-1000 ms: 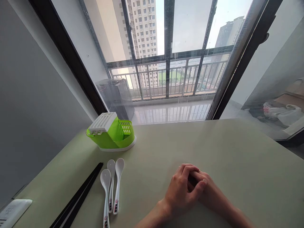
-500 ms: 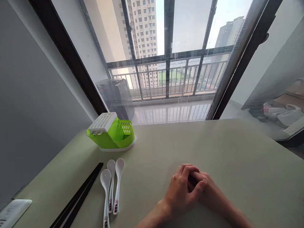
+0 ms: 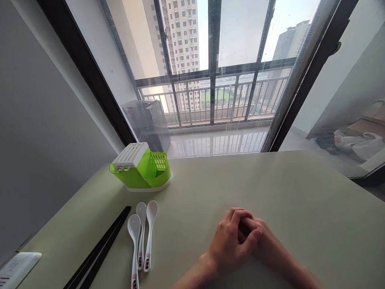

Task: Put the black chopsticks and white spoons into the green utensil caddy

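Note:
My left hand [image 3: 227,245] and my right hand [image 3: 268,245] rest clasped together on the pale green table [image 3: 300,208], near its front edge. The left hand's fingers are curled over the right hand's fingers, and nothing shows between them. To their left lie three white spoons [image 3: 141,237] side by side, bowls pointing away from me. Black chopsticks [image 3: 99,251] lie further left, in a bundle pointing diagonally. Beyond them a green plastic cutlery holder [image 3: 141,169] with a white slotted lid stands on the table.
A white flat device [image 3: 16,268] lies at the table's front left corner. A grey wall runs along the left. Behind the table is a large window with a balcony railing [image 3: 210,100] and tower blocks. Bags lie on the floor at right [image 3: 357,144].

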`<state>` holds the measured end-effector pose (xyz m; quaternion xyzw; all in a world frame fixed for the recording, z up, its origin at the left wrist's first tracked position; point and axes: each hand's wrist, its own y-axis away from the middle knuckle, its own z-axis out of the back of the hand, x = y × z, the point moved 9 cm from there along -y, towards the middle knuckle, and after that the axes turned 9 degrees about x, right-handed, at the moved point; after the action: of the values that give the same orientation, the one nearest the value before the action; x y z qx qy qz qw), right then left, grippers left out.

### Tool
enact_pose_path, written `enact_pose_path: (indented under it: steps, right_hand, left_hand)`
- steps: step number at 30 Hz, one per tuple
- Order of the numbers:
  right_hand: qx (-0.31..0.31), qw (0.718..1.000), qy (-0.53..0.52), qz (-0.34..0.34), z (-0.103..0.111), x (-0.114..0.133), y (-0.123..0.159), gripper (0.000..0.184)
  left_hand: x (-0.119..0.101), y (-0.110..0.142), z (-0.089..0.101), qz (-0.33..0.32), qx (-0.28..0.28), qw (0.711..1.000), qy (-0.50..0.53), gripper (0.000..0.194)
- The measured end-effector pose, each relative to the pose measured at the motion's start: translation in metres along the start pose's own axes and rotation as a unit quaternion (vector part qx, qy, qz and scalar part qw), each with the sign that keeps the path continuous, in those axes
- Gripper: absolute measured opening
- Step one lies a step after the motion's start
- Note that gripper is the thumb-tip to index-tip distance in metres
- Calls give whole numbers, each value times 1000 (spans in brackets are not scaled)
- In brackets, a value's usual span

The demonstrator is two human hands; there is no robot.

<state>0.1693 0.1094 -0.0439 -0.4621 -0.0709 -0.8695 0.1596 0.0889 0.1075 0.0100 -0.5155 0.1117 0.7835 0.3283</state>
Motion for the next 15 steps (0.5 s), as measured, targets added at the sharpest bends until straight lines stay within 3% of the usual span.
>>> enact_pose_path:
  steps: [15]
  right_hand:
    - [0,1000,-9,12,-3,-6,0,20]
  left_hand:
    - [0,2,-1,6,-2,1000,-18,30]
